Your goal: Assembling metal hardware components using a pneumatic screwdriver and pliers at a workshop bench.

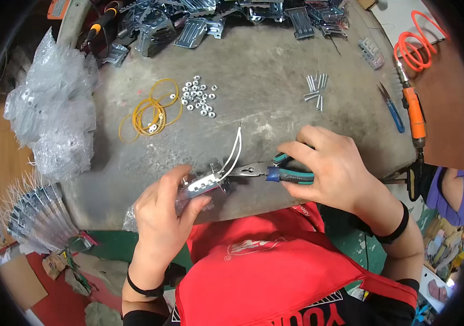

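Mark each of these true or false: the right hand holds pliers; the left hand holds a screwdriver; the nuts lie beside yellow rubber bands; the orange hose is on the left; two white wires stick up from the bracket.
1. The right hand holds pliers. True.
2. The left hand holds a screwdriver. False: it holds a small metal bracket.
3. The nuts lie beside yellow rubber bands. True.
4. The orange hose is on the left. False: it is coiled at the far right of the table.
5. Two white wires stick up from the bracket. True.
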`<action>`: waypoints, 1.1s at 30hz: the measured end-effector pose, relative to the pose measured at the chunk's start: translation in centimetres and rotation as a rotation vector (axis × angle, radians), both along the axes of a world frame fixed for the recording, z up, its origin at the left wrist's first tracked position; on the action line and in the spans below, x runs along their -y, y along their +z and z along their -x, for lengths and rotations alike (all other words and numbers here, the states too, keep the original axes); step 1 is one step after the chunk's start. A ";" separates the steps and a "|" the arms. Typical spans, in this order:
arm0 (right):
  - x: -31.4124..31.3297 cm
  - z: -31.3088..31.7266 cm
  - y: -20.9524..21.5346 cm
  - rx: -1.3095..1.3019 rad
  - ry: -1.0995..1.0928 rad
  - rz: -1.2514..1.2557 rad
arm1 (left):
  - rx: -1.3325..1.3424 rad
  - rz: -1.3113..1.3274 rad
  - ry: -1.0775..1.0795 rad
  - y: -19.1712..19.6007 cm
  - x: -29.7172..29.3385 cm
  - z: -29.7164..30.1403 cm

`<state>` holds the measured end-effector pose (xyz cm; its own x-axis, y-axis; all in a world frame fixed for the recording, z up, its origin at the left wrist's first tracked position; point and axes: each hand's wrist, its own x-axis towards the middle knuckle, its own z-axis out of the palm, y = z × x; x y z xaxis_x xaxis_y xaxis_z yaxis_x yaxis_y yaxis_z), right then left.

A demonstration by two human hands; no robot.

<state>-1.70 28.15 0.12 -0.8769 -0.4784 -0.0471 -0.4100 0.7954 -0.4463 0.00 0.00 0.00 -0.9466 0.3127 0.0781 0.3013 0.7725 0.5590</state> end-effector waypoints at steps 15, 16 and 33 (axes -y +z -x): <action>2.7 -0.8 -0.1 -0.024 -0.042 -0.050 | -0.063 0.036 0.074 -0.9 -0.1 -0.3; 2.8 -1.1 -0.3 -0.030 -0.076 -0.037 | -0.081 0.031 0.069 -0.9 -0.2 -0.3; -6.5 -4.3 -0.7 -0.198 -0.671 0.080 | -0.025 0.072 -0.049 0.8 0.5 -0.6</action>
